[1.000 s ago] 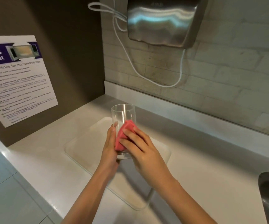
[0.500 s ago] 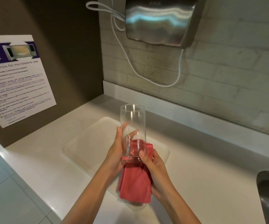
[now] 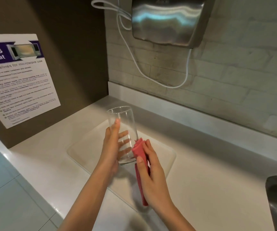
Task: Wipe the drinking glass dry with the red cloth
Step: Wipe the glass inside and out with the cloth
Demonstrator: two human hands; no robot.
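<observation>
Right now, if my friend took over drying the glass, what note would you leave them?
Left hand: holds the drinking glass upright above the white tray.
Right hand: presses the red cloth against the glass's lower right side; the rest of the cloth hangs down.
Done: outside wiping is under way; I cannot tell how dry the glass is.
Left: wipe all round the outside, then the inside and rim.

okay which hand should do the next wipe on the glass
Probably the right hand: it already holds the red cloth against the glass near its base, while the left hand grips the glass.
</observation>
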